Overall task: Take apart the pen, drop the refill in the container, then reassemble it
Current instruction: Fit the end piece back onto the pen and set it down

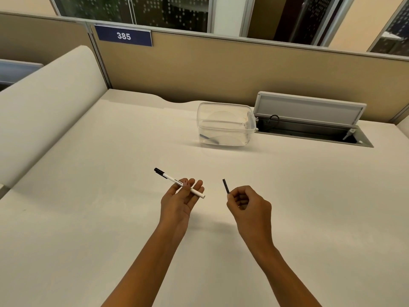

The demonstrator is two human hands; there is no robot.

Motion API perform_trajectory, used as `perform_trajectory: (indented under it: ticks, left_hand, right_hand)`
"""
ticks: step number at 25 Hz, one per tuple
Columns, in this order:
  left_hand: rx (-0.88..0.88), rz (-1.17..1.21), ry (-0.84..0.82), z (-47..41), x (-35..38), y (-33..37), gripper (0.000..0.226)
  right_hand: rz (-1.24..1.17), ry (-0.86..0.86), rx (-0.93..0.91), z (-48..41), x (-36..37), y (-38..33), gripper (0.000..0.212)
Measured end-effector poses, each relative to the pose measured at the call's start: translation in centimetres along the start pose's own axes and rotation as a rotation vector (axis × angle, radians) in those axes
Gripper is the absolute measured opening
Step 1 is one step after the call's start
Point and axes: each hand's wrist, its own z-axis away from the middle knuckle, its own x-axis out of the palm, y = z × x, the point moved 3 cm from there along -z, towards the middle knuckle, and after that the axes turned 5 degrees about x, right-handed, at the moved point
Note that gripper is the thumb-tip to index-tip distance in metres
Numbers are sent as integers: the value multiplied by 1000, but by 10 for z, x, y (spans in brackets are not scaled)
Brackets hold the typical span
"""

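Observation:
My left hand [180, 199] holds a white pen barrel [171, 179] with a black cap at its far left end; the barrel lies across my fingertips, its open end pointing right. A little to the right, my right hand [247, 203] is closed around a short dark pen piece [225, 186] that sticks up from between thumb and fingers. Both hands hover above the desk [88, 196], a small gap between them. Farther back stands a clear plastic container [225, 125] without a lid; a thin dark refill [209, 138] lies on its bottom.
An open cable hatch [309, 127] with a raised grey flap sits in the desk just right of the container. Beige partition walls close off the back and left; a blue "385" sign [124, 36] hangs on the back one.

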Motion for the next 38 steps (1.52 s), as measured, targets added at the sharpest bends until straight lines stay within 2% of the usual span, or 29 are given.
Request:
perform_trajectory:
  ticks: [9, 21, 25, 28, 33, 36, 38]
  left_hand:
    - [-48, 81, -20, 22, 4, 2, 7]
    - [-12, 5, -38, 40, 9, -1, 6]
    - [-24, -1, -36, 43, 10, -4, 8]
    - [-84, 42, -31, 46, 9, -7, 7]
    - [-233, 193, 24, 52, 10, -10, 14]
    - [-292, 263, 46, 55, 12, -10, 15]
    - [-305, 278, 41, 57, 13, -11, 14]
  right_hand:
    - [-5, -82, -185, 45, -17, -25, 9]
    - [54, -65, -225, 56, -22, -25, 7]
    - [74, -5, -239, 56, -23, -29, 6]
    - [30, 23, -237, 57, -22, -33, 10]
    - [-101, -117, -186, 62, -20, -33, 24]
    - [-166, -19, -185, 64, -23, -32, 22]
    - [-125, 86, -243, 65, -26, -33, 15]
